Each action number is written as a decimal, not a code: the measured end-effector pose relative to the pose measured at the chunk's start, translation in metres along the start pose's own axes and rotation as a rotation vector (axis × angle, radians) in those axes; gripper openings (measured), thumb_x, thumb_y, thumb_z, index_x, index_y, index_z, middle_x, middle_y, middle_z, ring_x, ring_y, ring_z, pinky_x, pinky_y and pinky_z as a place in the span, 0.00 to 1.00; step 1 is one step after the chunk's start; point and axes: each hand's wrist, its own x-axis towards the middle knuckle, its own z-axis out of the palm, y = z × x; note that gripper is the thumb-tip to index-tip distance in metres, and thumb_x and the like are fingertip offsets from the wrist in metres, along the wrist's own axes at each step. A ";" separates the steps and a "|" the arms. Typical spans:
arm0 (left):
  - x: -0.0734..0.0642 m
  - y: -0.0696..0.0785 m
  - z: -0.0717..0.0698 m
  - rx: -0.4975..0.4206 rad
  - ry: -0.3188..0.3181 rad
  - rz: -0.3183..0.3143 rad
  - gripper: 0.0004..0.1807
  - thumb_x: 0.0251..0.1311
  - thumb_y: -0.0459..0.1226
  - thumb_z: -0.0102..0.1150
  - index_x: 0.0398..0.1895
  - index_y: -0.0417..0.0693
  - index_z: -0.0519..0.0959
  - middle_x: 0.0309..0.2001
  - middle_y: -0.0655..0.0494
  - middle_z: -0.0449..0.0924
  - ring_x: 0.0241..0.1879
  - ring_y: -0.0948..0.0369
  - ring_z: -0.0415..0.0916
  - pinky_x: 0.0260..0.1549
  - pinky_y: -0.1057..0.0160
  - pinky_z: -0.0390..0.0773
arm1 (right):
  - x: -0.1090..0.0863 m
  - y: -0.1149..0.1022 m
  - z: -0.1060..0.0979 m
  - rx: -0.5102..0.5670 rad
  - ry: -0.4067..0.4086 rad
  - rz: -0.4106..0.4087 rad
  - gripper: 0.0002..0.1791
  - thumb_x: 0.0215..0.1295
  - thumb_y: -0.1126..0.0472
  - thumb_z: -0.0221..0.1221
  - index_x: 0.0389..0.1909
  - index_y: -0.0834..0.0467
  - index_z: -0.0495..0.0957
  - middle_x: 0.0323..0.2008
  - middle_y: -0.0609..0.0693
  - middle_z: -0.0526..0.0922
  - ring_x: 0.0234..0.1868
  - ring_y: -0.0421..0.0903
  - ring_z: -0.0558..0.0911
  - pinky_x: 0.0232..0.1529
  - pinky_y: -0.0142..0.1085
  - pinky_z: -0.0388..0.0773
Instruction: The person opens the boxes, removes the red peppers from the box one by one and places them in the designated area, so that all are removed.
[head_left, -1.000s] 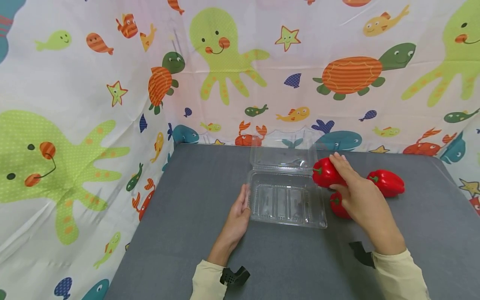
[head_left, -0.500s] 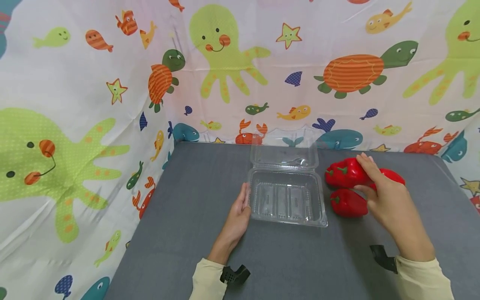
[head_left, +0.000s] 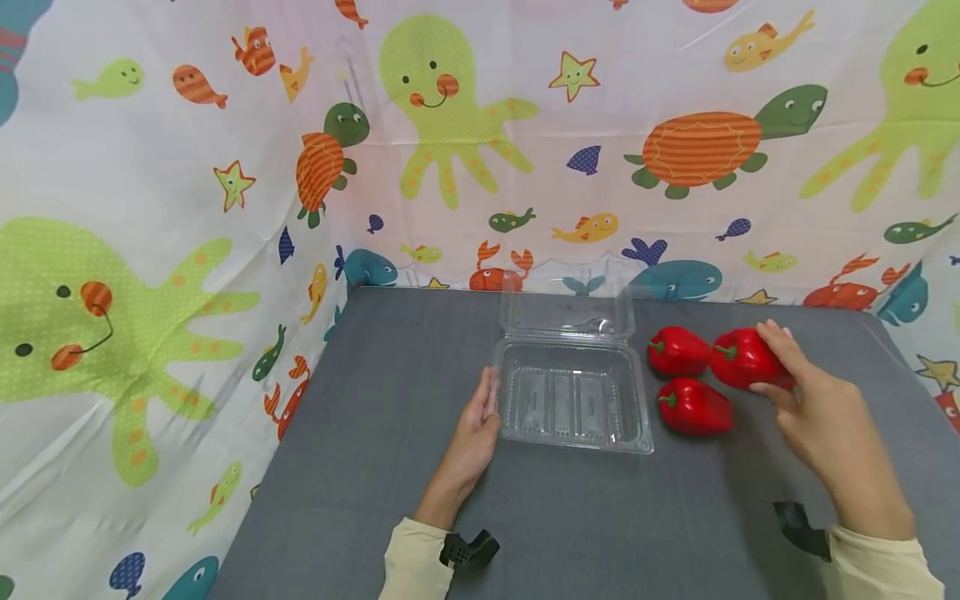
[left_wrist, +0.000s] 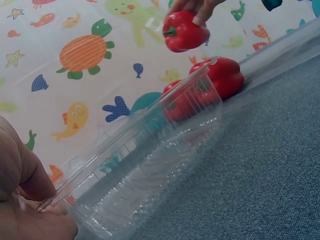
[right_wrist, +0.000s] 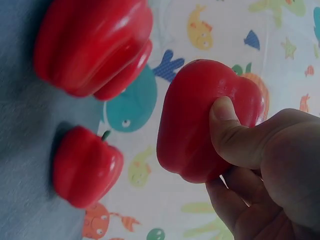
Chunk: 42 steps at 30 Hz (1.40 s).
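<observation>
My right hand (head_left: 832,433) grips a red bell pepper (head_left: 746,358) between thumb and fingers, and the left wrist view shows that pepper (left_wrist: 185,32) raised above the others. Two more red bell peppers lie beside the container: one at the back (head_left: 678,351), one nearer (head_left: 695,407). A clear plastic clamshell container (head_left: 573,443) stands with its lid (head_left: 567,317) up and no pepper inside. At its left side, my left hand (head_left: 468,442) pinches the rim; thumb and fingers (left_wrist: 42,227) close on the edge in the left wrist view.
Grey cloth (head_left: 360,433) covers the table. A printed sea-animal curtain (head_left: 525,183) rises along the back and left sides. The raised lid reaches near the curtain's foot.
My right hand has moved right with its pepper, away from the container, uncovering the back-left pepper. A pepper farther right is now hidden behind the hand. The left hand stays put.
</observation>
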 end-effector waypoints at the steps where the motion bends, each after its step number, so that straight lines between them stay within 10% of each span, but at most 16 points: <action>1: 0.000 0.000 0.000 -0.001 0.001 -0.001 0.41 0.74 0.20 0.30 0.86 0.40 0.32 0.87 0.50 0.32 0.85 0.57 0.32 0.81 0.54 0.38 | -0.001 0.002 0.000 -0.004 -0.004 0.010 0.56 0.61 0.74 0.70 0.86 0.45 0.53 0.79 0.61 0.62 0.61 0.80 0.74 0.50 0.75 0.75; 17: 0.000 0.001 0.001 -0.016 -0.007 -0.013 0.41 0.75 0.21 0.30 0.86 0.42 0.32 0.87 0.50 0.31 0.85 0.60 0.32 0.81 0.57 0.38 | -0.015 0.035 0.002 -0.046 -0.034 0.053 0.55 0.61 0.74 0.70 0.85 0.50 0.54 0.76 0.70 0.61 0.51 0.80 0.75 0.47 0.75 0.75; 31: 0.000 0.000 -0.001 -0.014 -0.001 -0.010 0.41 0.74 0.20 0.30 0.86 0.41 0.32 0.87 0.49 0.31 0.85 0.59 0.32 0.81 0.54 0.37 | -0.022 0.057 0.008 -0.082 -0.137 0.125 0.55 0.59 0.71 0.72 0.85 0.53 0.54 0.65 0.81 0.69 0.28 0.58 0.74 0.20 0.38 0.72; 42: -0.001 0.000 -0.001 0.000 -0.001 -0.010 0.41 0.74 0.21 0.31 0.86 0.42 0.32 0.87 0.51 0.32 0.85 0.59 0.32 0.81 0.54 0.38 | -0.024 0.071 0.010 -0.076 -0.225 0.142 0.56 0.58 0.72 0.72 0.84 0.57 0.50 0.69 0.83 0.61 0.29 0.57 0.74 0.22 0.40 0.76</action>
